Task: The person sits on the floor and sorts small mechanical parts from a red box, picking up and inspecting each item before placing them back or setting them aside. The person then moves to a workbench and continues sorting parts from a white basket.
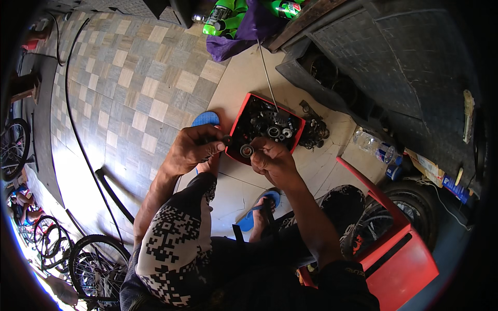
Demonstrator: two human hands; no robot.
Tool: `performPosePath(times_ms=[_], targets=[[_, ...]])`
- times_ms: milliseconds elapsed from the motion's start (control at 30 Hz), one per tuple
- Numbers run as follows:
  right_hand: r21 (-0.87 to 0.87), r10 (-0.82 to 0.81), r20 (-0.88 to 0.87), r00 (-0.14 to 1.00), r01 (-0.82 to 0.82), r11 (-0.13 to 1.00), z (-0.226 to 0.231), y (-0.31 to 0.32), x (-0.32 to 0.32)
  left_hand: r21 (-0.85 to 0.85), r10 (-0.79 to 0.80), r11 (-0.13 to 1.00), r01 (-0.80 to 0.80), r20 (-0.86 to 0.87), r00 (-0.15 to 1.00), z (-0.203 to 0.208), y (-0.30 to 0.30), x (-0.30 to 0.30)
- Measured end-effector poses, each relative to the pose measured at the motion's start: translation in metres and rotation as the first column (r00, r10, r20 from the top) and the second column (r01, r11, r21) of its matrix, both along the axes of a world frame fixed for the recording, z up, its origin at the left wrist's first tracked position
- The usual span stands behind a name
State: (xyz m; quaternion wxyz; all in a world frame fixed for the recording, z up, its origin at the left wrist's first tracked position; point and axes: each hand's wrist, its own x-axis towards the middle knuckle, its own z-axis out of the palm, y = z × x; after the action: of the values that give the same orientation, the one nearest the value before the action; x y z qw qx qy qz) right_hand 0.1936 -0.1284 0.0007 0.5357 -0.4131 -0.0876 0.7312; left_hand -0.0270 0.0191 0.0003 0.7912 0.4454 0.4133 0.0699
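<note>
A person sits over a tiled floor [135, 96], both hands above the near left corner of a red tray [237, 122] heaped with greasy metal parts [259, 116]. The right hand [276, 161] pinches a small ring-shaped bearing [246, 151] between thumb and fingertips, just over that corner. The left hand [191, 151], beside the tray's left edge, has thumb and forefinger pressed together on what seems a dark piece [226, 140], too small to identify. More dark parts [314, 129] lie outside the tray's right edge. The bearing could slip if the fingers are oily, perhaps vanishing among similar rings. The dark piece, held near the rim, might drop outside and roll toward the blue sandal [206, 118].
</note>
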Motion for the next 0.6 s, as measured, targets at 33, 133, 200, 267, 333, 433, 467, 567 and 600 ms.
performPosePath(times_ms=[33, 133, 200, 267, 333, 433, 467, 567, 600], targets=[[0.015, -0.009, -0.011, 1.0, 0.009, 1.0, 0.0006, -0.0004, -0.0007, 0.009, -0.004, 1.0, 0.004, -0.005, 1.0, 0.0005, -0.0001, 0.0001], [0.05, -0.022, -0.043, 0.999, 0.025, 0.998, 0.0004, -0.0022, -0.0018, -0.013, 0.008, 1.0, -0.008, 0.02, 1.0, 0.0015, -0.0009, 0.0001], [0.051, -0.019, -0.048, 0.999, 0.021, 0.998, -0.0015, -0.0037, -0.0016, -0.006, 0.006, 1.0, -0.006, 0.022, 1.0, 0.0021, -0.0009, 0.0003], [0.088, 0.002, -0.063, 0.998, 0.003, 0.996, -0.0047, -0.0044, -0.0009, 0.002, 0.007, 1.0, -0.007, 0.022, 1.0, 0.0031, -0.0008, 0.0008], [0.114, 0.008, -0.08, 0.997, 0.001, 0.994, -0.0074, -0.005, -0.0008, 0.014, 0.01, 1.0, -0.01, 0.016, 1.0, 0.0047, -0.0008, 0.0013], [0.127, -0.008, -0.103, 0.995, 0.021, 0.992, -0.0088, -0.006, -0.0019, -0.018, 0.049, 0.999, -0.048, 0.063, 0.997, 0.0064, -0.001, 0.0025], [0.126, -0.014, -0.106, 0.994, 0.027, 0.992, -0.0084, -0.0064, -0.0024, -0.033, 0.048, 0.998, -0.046, 0.06, 0.997, 0.0066, -0.0004, 0.0022], [0.093, -0.03, -0.088, 0.996, 0.038, 0.995, -0.0054, -0.0071, -0.0035, -0.096, 0.061, 0.994, -0.055, 0.059, 0.996, 0.0059, 0.0014, 0.0001], [0.078, -0.035, -0.077, 0.996, 0.041, 0.996, -0.004, -0.0071, -0.0037, -0.126, 0.076, 0.99, -0.067, 0.064, 0.995, 0.0053, 0.0016, -0.0004]])
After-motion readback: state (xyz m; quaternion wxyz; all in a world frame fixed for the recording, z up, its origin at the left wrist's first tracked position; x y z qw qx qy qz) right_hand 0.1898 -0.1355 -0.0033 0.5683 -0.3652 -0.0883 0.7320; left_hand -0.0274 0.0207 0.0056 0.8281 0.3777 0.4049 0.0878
